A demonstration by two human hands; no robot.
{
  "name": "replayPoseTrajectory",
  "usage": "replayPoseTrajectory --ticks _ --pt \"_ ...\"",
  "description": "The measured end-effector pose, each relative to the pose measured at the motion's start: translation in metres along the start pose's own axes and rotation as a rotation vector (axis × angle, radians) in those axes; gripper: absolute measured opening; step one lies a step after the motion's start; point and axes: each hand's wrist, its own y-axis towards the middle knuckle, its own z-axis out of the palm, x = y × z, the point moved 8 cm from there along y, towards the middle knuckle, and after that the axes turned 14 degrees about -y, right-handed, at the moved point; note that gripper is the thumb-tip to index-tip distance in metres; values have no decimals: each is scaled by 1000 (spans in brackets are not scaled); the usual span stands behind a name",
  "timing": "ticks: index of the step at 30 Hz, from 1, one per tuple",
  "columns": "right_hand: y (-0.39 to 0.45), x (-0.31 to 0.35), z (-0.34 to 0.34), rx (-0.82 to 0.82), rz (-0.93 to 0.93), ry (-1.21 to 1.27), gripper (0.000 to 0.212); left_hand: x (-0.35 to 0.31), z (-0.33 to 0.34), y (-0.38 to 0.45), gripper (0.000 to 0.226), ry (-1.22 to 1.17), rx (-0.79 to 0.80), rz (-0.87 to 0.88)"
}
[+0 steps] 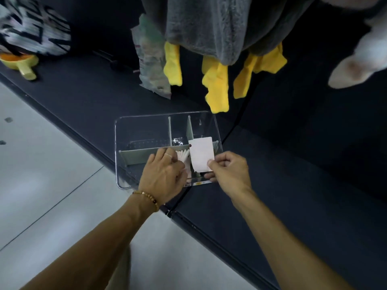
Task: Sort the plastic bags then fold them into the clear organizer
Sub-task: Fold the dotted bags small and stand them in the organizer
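The clear organizer [146, 130] sits at the dark counter's [83, 97] near edge, within easy reach. In its near-right compartment, the left hand [163, 178] curls around the white folded bags [184, 156], probably to make room. The right hand [228, 170] pinches another folded white bag [201, 153], poised to slot it in.
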Motion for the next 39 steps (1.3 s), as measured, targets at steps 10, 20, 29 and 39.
replayPoseTrajectory --ticks 10,20,29,39 --pt "-8 18 28 -101 -212 -551 8 9 10 12 44 39 109 -155" --pt "8 37 32 -30 -329 -620 42 25 12 -7 47 -116 68 -251" --pt "-2 43 58 41 -406 -782 20 31 12 -7 40 -257 66 -288" --pt "9 43 55 -67 -325 -758 9 33 3 -13 42 -280 -48 -275"
